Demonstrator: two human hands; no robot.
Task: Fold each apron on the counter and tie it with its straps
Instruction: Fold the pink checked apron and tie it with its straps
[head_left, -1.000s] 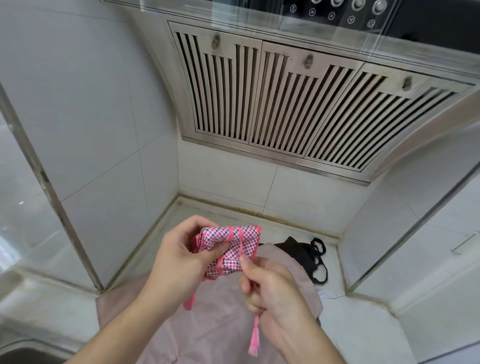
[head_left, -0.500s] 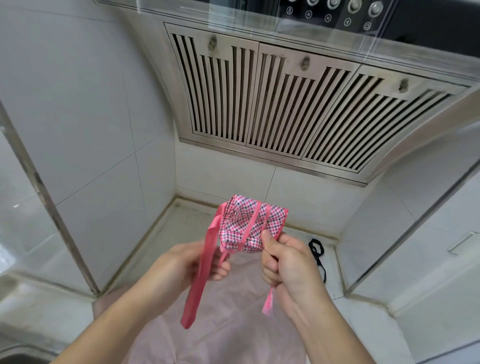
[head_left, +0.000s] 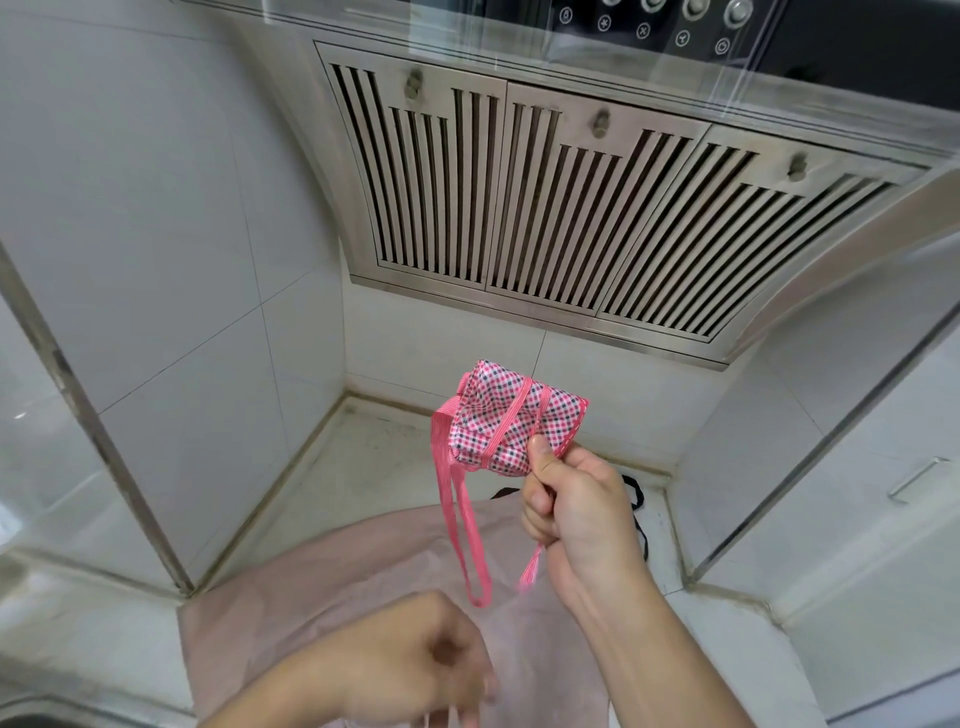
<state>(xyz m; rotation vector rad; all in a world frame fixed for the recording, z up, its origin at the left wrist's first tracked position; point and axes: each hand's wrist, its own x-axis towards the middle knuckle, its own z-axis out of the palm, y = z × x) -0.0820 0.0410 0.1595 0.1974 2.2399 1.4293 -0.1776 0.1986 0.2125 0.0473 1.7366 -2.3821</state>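
Gone from the pink strap (head_left: 460, 525) since a moment ago: left hand (head_left: 415, 660), now low over the pale pink apron (head_left: 291, 603), blurred, grip unreadable. Pinched in right hand (head_left: 576, 509): folded checked apron (head_left: 511, 423), raised above that pink apron, strap loop dangling.

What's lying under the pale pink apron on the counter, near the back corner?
A black apron pokes out from behind the pale pink apron, only its straps showing past the right hand. The rest is covered, so its folded state cannot be told.
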